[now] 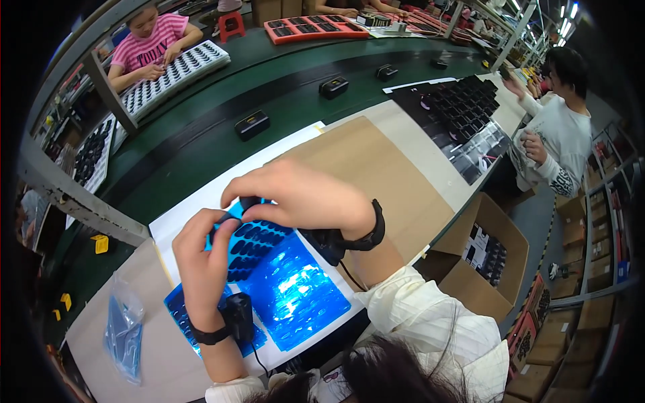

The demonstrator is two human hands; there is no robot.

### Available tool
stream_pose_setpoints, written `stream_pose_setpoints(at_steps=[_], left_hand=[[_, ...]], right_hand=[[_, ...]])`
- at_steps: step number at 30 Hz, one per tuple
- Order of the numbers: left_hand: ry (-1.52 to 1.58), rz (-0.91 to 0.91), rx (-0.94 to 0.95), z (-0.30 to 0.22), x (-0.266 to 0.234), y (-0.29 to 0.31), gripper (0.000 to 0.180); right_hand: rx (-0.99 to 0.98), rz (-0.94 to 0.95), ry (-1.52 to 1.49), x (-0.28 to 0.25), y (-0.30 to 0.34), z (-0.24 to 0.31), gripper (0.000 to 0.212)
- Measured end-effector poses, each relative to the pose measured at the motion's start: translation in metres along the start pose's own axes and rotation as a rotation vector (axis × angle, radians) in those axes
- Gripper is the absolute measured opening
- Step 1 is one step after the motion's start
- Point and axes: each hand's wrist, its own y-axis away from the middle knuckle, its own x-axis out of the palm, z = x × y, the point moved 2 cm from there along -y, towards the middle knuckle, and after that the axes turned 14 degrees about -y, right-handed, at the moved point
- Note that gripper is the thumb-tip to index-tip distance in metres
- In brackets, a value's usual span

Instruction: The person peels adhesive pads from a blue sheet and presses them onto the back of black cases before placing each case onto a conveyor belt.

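My left hand point(203, 252) and my right hand point(299, 195) meet above the worktable, fingertips pinched close together. Between the right thumb and fingers shows a small dark piece point(250, 201); its kind is not clear. The left thumb and forefinger close on a small dark edge next to it, mostly hidden by the fingers. Just below lies a blue sheet with rows of dark oval pieces point(252, 248). Nearer to me, glossy blue film point(295, 289) reflects the light. Each wrist wears a black strap with a small black device.
Beyond the brown board point(383, 168), a green conveyor point(201, 151) carries black box-shaped units point(252, 125). A clear plastic bag point(125, 336) lies at left. Black parts point(463, 107) cover a sheet at right, above an open carton point(500, 289). Co-workers sit across and stand at right.
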Motion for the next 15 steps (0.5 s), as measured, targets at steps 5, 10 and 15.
stream_pose_setpoints(at_steps=[5,10,15], left_hand=[[0.219,-0.034,-0.139,0.005,-0.016,0.01,0.012],[0.771,0.256,-0.277,0.007,-0.018,0.009,0.012],[0.933,0.358,-0.221,0.001,-0.012,0.007,0.014]], right_hand=[[-0.083,-0.028,-0.177,0.015,-0.007,0.012,0.025],[-0.283,0.01,-0.36,0.015,-0.001,0.029,0.025],[-0.226,0.009,-0.263,-0.008,0.003,0.026,0.021]])
